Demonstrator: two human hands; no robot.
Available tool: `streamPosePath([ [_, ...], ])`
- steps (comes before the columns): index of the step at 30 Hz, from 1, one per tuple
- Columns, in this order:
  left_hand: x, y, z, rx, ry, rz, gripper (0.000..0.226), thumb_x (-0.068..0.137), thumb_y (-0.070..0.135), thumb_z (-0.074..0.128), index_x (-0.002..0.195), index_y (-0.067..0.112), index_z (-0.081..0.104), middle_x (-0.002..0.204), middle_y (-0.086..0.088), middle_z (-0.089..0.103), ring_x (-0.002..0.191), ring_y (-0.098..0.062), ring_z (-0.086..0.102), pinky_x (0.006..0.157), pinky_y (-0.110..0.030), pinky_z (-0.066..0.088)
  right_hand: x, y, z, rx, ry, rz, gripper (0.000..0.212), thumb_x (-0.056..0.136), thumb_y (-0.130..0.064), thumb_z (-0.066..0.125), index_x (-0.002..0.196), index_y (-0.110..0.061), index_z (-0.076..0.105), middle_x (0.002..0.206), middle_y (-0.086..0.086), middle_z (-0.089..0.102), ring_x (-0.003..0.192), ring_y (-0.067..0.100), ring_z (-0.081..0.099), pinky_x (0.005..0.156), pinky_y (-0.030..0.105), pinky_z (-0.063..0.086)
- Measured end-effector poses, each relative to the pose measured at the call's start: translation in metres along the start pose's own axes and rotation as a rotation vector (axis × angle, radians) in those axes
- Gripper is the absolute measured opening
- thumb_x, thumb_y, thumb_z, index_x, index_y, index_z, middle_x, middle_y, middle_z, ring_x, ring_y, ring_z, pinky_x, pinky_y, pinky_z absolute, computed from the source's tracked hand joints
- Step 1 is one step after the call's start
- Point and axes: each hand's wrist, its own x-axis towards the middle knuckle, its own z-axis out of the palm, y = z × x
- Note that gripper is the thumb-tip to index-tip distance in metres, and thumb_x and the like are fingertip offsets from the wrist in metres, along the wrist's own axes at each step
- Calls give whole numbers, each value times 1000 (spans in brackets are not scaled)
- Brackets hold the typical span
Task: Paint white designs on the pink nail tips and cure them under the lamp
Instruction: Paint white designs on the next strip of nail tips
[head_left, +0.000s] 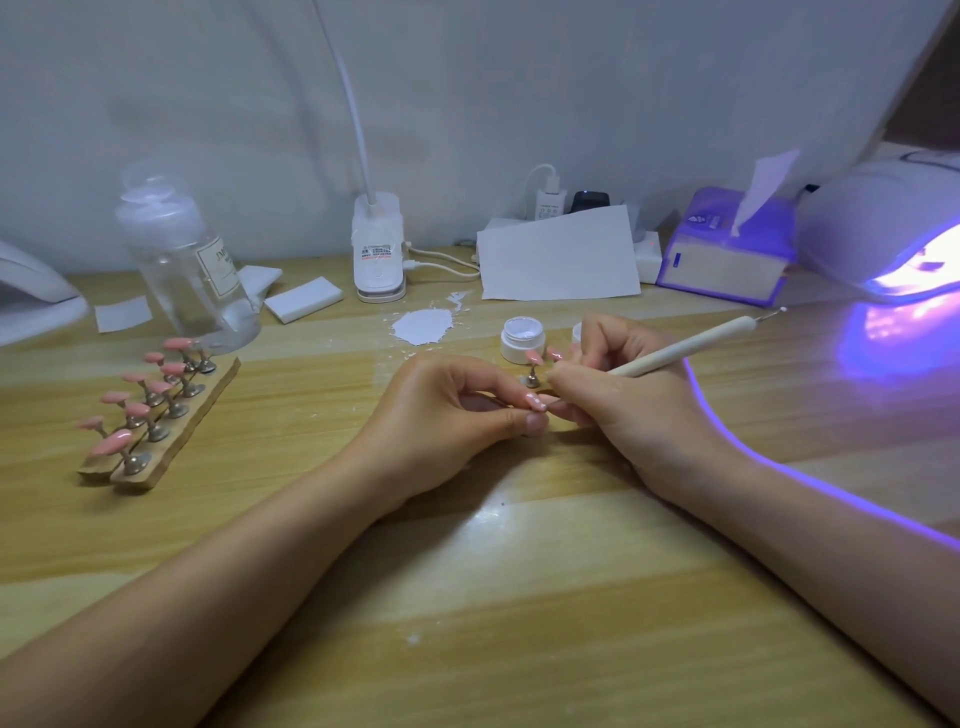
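Between both hands, a glossy pink nail tip with white dots (535, 401) is being pinched by the left hand (441, 415), while the right hand (623, 400) is gripping a slim cream dotting pen (675, 348) just beside it.

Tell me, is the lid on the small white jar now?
No, the small white jar stands open behind the hands, with white gel showing inside.

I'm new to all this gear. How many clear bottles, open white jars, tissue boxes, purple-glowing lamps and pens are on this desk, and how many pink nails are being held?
Clear bottle: 1
Open white jar: 1
Tissue box: 1
Purple-glowing lamp: 1
Pen, in the right hand: 1
Pink nail tip, pinched by the left hand: 1
Total: 6
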Motion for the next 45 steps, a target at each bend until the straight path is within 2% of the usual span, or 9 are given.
streamPosePath([
  [6,0,0,0,10,7,0,17,68,7,76,65,23,71,76,0,74,79,-14,69,82,-30,52,1,1,0,-1,5,-7,44,75,11,58,49,-15,34,54,7,37,50,-2,54,56,11,46],
  [12,0,0,0,9,6,1,17,68,7,76,64,23,71,75,-1,73,77,-13,68,82,-31,52,1,2,0,4,-6,-10,43,74,11,58,49,-15,34,55,8,36,47,-2,52,50,13,43],
  [16,-1,0,0,4,1,10,19,68,7,76,63,24,71,74,1,73,75,-9,68,80,-28,52,1,3,-1,25,1,5,45,75,10,59,47,-17,35,51,0,40,54,-7,57,51,13,46],
  [24,1,-1,0,15,10,20,17,67,9,77,64,25,72,74,0,73,78,-14,69,81,-30,52,1,3,-1,40,-6,9,46,74,12,57,47,-18,35,46,-4,41,50,-7,55,46,13,42],
  [30,0,-2,0,8,0,12,18,67,10,77,62,28,72,73,0,73,76,-11,68,82,-31,52,2,4,-2,17,23,10,47,74,8,59,44,-21,36,49,-3,41,56,-5,56,54,17,46],
  [34,0,0,1,10,20,-7,14,66,14,77,66,27,73,72,-4,73,74,-17,63,81,-44,51,1,3,-1,-1,36,-2,47,73,7,59,44,-21,36,50,0,39,51,-3,53,54,15,44],
  [37,-1,1,2,1,22,-14,9,68,16,77,70,24,73,75,-8,73,79,-23,63,75,-46,51,1,0,1,72,65,15,47,75,6,60,45,-21,36,49,2,35,49,5,50,54,19,52],
  [39,-1,1,1,-17,21,-6,7,69,14,76,69,20,73,77,-10,73,80,-23,64,76,-50,51,1,-3,2,129,115,25,41,75,6,58,49,-16,35,42,-3,32,39,3,44,55,22,55],
  [45,-1,-2,0,-86,45,117,17,73,4,71,67,19,69,69,0,71,67,-8,65,63,-21,50,6,-4,-2,250,280,92,36,84,0,54,55,-14,36,36,-9,38,30,1,34,42,15,47],
])
